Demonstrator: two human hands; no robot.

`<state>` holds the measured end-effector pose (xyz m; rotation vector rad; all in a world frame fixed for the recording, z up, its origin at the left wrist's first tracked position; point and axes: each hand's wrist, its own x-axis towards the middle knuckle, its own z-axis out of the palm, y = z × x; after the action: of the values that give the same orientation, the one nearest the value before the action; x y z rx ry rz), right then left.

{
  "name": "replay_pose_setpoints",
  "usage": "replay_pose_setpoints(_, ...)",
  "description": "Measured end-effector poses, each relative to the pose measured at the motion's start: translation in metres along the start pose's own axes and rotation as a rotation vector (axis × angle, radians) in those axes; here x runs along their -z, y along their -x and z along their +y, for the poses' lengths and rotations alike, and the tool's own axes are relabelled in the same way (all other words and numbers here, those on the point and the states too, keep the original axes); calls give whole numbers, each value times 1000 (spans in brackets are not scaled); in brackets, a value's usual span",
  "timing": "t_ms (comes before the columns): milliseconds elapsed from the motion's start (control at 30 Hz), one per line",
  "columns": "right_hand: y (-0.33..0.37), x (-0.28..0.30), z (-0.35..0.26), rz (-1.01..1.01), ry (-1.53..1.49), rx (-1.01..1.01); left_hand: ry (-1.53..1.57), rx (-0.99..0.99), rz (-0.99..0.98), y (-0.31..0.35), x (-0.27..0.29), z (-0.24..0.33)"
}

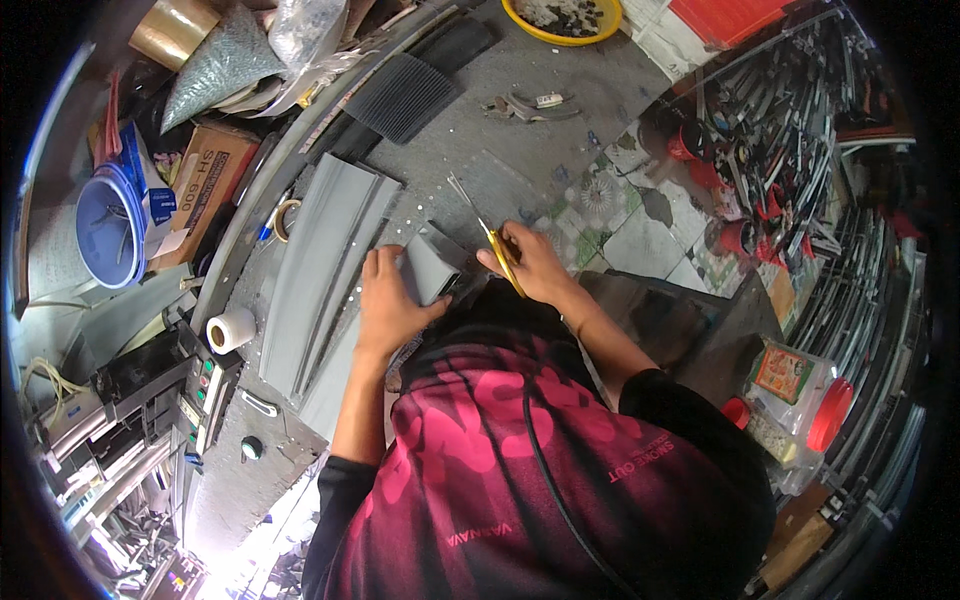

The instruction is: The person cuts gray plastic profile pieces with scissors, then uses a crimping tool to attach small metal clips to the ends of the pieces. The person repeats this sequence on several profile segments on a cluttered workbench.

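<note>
On the grey work surface [610, 85], centre: grey folded piece [428, 262], directly in front of the person, between the two hands, with its bent edge standing up.
Left hand [385, 305]: half open around the grey folded piece; fingers on its left side, thumb at its near edge; piece held.
Right hand [530, 262]: closed around the handles of the scissors [503, 260]; beside the grey folded piece, apart from the left hand.
Scissors: yellow handles; metal blades directed away from the person and slightly left; blades clear of the grey folded piece. Blade gap too small to tell.
Long grey strips [318, 270]: laid lengthwise, left of the left hand.
Dark ribbed sheet [402, 98]: beyond the strips, toward the far side.
Pliers-like tool [530, 107]: beyond the scissors; a small white label on it.
Yellow basin [577, 41]: far side; dark small pieces inside.
Tape: white roll [231, 330] left of the strips; beige ring [286, 221] farther along the same side.
Blue bucket [110, 225]: far left, beside a cardboard box [212, 185].
Clear jar [800, 400]: right of the person; red lid.
</note>
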<state>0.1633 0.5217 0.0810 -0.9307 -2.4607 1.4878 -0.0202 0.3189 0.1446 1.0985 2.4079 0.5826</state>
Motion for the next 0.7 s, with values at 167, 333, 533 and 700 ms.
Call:
replay_pose_setpoints(167,14,14,-19,-180,-35,231,192,-109,-53,28,55,5)
replay_pose_setpoints(333,7,-1,-47,-222,-28,376,206,-154,-145,35,74,13)
replay_pose_setpoints(533,-1,0,-63,-189,2,399,240,-130,-168,39,81,16)
replay_pose_setpoints(700,1,9,-64,-177,-19,454,654,-9,-271,45,90,13)
